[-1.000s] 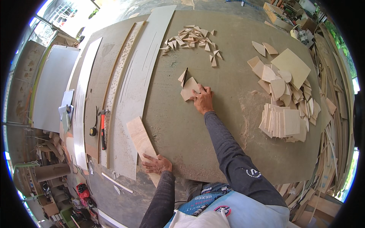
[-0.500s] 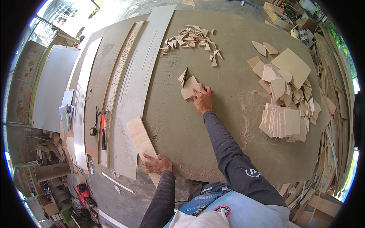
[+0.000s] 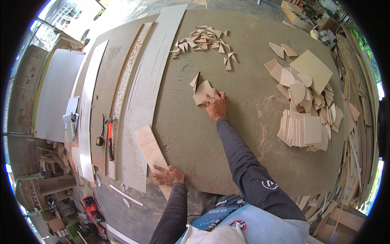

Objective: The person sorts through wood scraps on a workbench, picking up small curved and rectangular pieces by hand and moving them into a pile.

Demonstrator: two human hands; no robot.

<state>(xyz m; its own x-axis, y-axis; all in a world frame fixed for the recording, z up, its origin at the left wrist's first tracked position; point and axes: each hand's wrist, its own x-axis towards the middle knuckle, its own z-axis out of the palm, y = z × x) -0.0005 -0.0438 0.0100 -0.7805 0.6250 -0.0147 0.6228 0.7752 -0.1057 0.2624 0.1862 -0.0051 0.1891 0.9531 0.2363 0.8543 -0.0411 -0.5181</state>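
My right hand [image 3: 216, 105] is at mid-table, its fingers bent over the near right edge of a small pale plywood piece [image 3: 203, 92]. That edge is partly hidden under the fingers. Just beyond it, a thin dark pencil-like stick [image 3: 197, 82] lies by a smaller wood offcut [image 3: 193, 80]. Near the front edge, my left hand [image 3: 168, 175] rests with spread fingers on a long plywood strip [image 3: 148, 142]. The strip slants over the edge of a pale board [image 3: 132, 134].
Triangular offcuts [image 3: 205, 38] lie in a heap at the far side. On the right are scattered curved pieces [image 3: 297, 92] and a stack of squarish plywood pieces [image 3: 312, 130]. A hammer [image 3: 110, 140] and a tape measure [image 3: 99, 141] lie left, near a perforated strip [image 3: 126, 81].
My right hand has shifted very slightly, still on the small plywood piece. My left hand stays in place on the strip.
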